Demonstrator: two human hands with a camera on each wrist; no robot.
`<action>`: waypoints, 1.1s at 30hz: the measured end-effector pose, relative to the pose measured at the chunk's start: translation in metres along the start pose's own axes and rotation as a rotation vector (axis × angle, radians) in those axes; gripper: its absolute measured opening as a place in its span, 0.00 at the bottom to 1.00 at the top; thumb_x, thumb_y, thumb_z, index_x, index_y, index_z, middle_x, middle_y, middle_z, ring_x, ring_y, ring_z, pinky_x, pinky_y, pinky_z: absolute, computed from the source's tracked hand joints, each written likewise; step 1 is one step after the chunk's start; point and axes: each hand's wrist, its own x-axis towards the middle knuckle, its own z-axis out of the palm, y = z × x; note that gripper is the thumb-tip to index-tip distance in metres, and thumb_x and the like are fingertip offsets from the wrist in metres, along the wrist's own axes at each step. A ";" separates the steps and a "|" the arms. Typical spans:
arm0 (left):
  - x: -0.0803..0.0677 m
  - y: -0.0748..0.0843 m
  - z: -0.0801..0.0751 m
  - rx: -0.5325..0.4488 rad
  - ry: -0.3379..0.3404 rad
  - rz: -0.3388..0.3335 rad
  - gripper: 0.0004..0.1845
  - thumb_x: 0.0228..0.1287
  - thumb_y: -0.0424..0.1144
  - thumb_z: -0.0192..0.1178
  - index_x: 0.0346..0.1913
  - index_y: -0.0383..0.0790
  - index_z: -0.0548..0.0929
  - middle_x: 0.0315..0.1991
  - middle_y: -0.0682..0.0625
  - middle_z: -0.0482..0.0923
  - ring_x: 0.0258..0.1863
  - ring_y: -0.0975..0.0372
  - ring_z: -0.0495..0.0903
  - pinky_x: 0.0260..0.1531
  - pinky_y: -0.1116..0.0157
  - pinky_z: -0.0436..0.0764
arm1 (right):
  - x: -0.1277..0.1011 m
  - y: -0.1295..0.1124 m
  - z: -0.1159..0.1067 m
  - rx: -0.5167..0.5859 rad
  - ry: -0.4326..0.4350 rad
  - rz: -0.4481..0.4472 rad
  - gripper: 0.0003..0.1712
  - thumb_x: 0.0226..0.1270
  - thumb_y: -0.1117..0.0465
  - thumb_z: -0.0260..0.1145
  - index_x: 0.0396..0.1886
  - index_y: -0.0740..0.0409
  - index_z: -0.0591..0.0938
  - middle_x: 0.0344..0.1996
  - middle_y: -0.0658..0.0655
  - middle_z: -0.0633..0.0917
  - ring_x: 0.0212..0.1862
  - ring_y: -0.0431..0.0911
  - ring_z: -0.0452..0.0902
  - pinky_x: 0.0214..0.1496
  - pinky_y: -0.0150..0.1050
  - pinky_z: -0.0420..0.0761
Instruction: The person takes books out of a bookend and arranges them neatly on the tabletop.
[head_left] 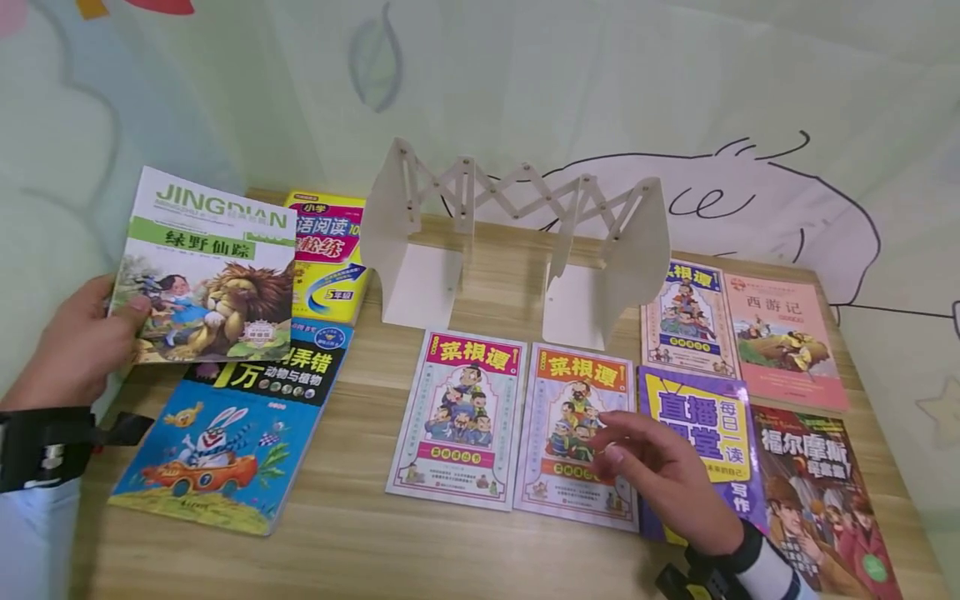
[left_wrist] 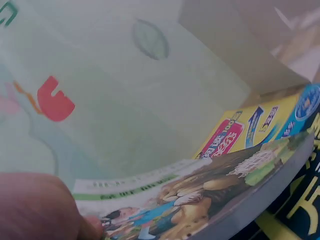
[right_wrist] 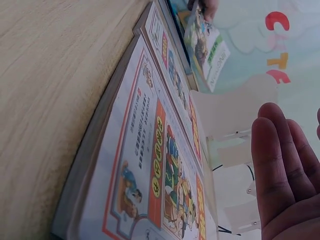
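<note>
Two hands, two jobs: my left hand [head_left: 78, 350] pinches the lion-cover book [head_left: 206, 271] by its lower left corner, thumb on the cover, lifted off the wooden table [head_left: 360, 550] at the far left. Its long axis runs away from me, tilted slightly. My right hand [head_left: 660, 475] hovers with fingers relaxed and holding nothing, just over the orange-titled booklet [head_left: 577, 433]. The white expandable bookstand [head_left: 517, 242] stands beyond and right of the held book, nearer my left hand.
</note>
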 end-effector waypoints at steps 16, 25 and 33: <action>-0.019 0.062 -0.017 0.248 0.277 0.132 0.31 0.81 0.45 0.29 0.80 0.37 0.45 0.62 0.19 0.64 0.39 0.33 0.70 0.21 0.53 0.67 | -0.002 -0.002 -0.002 -0.002 0.012 0.015 0.23 0.75 0.77 0.50 0.65 0.59 0.75 0.48 0.56 0.85 0.43 0.45 0.87 0.42 0.43 0.88; -0.007 0.095 -0.014 0.527 0.368 0.192 0.29 0.80 0.44 0.35 0.75 0.29 0.55 0.39 0.17 0.72 0.18 0.34 0.72 0.09 0.50 0.63 | -0.003 -0.003 -0.002 -0.010 0.016 0.019 0.21 0.76 0.76 0.51 0.63 0.63 0.75 0.49 0.55 0.85 0.43 0.45 0.87 0.42 0.43 0.88; 0.009 0.109 -0.010 0.652 0.329 0.246 0.31 0.70 0.35 0.48 0.74 0.30 0.60 0.39 0.19 0.74 0.20 0.36 0.73 0.11 0.51 0.65 | -0.003 -0.002 -0.002 0.012 0.007 0.056 0.17 0.76 0.75 0.51 0.61 0.72 0.73 0.48 0.64 0.83 0.44 0.45 0.87 0.41 0.49 0.88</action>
